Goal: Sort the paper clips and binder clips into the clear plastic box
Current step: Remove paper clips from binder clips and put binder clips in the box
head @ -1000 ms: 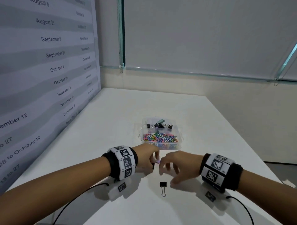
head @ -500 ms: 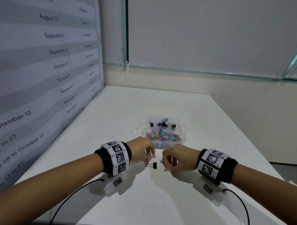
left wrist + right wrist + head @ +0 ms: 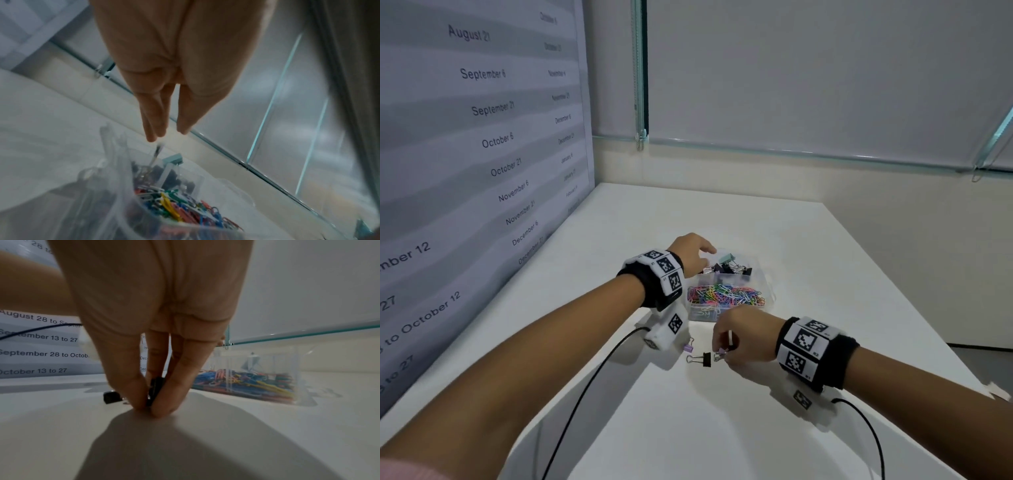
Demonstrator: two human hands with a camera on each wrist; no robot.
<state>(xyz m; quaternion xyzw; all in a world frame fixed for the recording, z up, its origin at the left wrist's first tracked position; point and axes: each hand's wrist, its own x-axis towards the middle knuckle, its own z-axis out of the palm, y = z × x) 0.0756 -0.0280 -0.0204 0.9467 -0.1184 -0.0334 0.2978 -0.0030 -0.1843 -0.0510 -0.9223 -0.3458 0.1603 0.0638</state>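
The clear plastic box (image 3: 765, 286) stands mid-table, with coloured paper clips (image 3: 726, 294) in its near compartment and binder clips (image 3: 729, 268) in the far one. My left hand (image 3: 707, 255) hovers over the far compartment with straight fingers (image 3: 153, 129). A blurred clip (image 3: 156, 151) shows just under them, above the box. My right hand (image 3: 722, 351) is down on the table in front of the box and pinches a small binder clip (image 3: 155, 386) between thumb and fingers. A black binder clip (image 3: 703, 359) and a purple one (image 3: 688, 346) lie loose just to its left.
The white table (image 3: 825, 274) meets a wall poster of dates (image 3: 482, 137) along its left side. Black cables (image 3: 592, 377) run from both wrist bands across the near table. The table's right edge drops off beyond my right forearm.
My left hand has lifted from the table front and gone forward over the box's far compartment, its fingers now straight. My right hand stays low, pinching a clip on the table.
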